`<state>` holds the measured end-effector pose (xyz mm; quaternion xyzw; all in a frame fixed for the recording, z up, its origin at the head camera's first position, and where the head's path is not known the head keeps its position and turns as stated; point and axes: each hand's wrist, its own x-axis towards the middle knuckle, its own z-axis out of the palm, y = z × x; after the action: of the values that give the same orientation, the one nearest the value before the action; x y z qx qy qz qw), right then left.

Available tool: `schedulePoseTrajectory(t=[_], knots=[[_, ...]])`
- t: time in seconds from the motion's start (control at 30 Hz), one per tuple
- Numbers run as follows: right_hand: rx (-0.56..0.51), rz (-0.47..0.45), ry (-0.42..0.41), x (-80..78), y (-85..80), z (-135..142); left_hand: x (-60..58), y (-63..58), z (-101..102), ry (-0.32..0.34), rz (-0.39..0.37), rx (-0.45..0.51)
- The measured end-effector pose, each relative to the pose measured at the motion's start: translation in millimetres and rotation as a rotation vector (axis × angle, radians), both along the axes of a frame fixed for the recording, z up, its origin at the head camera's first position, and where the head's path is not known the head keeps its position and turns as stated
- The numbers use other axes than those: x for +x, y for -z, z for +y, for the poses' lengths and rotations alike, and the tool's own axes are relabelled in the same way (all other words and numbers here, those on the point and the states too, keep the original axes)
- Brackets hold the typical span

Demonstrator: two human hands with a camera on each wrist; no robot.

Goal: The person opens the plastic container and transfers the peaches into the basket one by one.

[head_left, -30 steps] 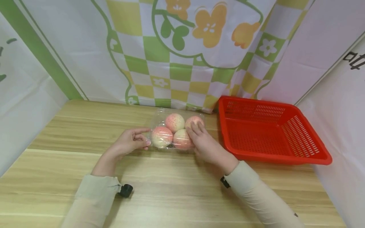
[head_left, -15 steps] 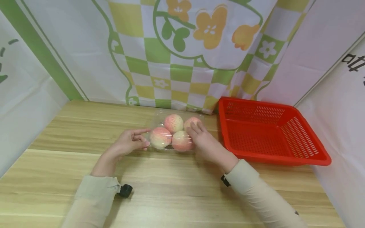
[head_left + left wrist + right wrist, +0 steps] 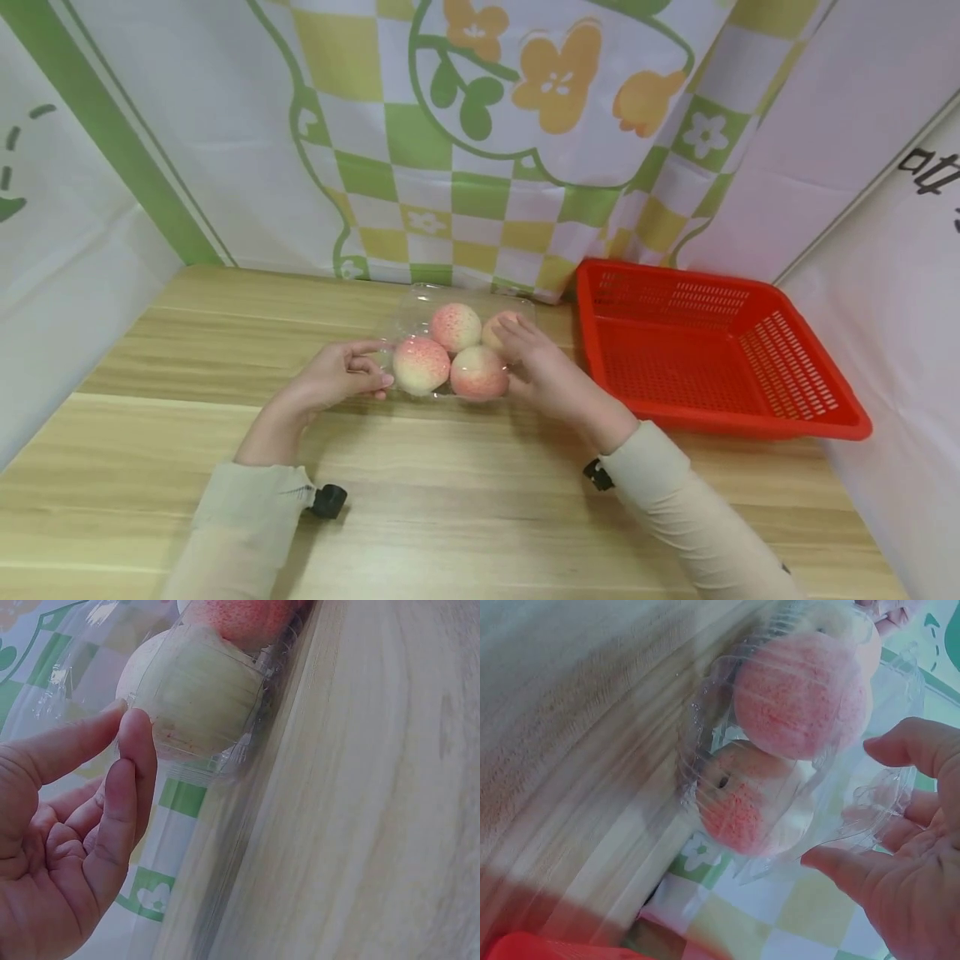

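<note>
Several pink and cream peaches sit in a clear plastic clamshell box on the table. My left hand is at the box's left side; in the left wrist view its fingertips pinch the plastic rim beside a pale peach. My right hand reaches over the right side, its fingers in front of the far right peach. In the right wrist view its fingers are spread apart at the thin clear plastic, next to two reddish peaches.
A red plastic basket with perforated walls stands to the right of the box. Behind the wooden table hangs a checked green, yellow and white curtain, with white panels at both sides.
The box has shifted slightly left and toward me, and the shine across the front peaches has lessened. The right hand has shifted slightly; the left keeps its pinch.
</note>
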<state>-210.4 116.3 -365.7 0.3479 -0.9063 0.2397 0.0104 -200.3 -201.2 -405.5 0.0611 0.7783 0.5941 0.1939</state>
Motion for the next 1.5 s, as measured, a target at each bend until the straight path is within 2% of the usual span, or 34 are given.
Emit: schedulePoseTrajectory(t=[0.17,0.47,0.7,0.97,1.1,1.27,1.5], knots=[[-0.022,-0.068,0.062,1.4,-7.4,3.3,-0.3,-0.8,-0.7,0.004,-0.006,0.010],[-0.034,-0.058,0.035,-2.9,-15.4,5.3,-0.3,-0.2,-3.0,0.016,0.000,0.016],[-0.083,-0.064,0.007,-3.9,-23.4,8.8,-1.6,1.2,-3.0,0.021,-0.011,0.030],[-0.110,-0.035,-0.014,-12.0,-30.1,12.4,-2.4,-0.3,-0.4,0.024,-0.021,0.032],[-0.135,-0.067,-0.002,-17.0,-35.2,13.9,-2.6,-0.3,0.2,0.024,-0.031,0.042],[-0.114,-0.102,0.022,-22.8,-44.5,14.2,-2.1,-0.4,0.0,0.024,-0.030,0.046],[-0.110,-0.112,0.053,-33.2,-51.9,13.4,-1.3,0.1,-0.1,0.024,-0.031,0.044]])
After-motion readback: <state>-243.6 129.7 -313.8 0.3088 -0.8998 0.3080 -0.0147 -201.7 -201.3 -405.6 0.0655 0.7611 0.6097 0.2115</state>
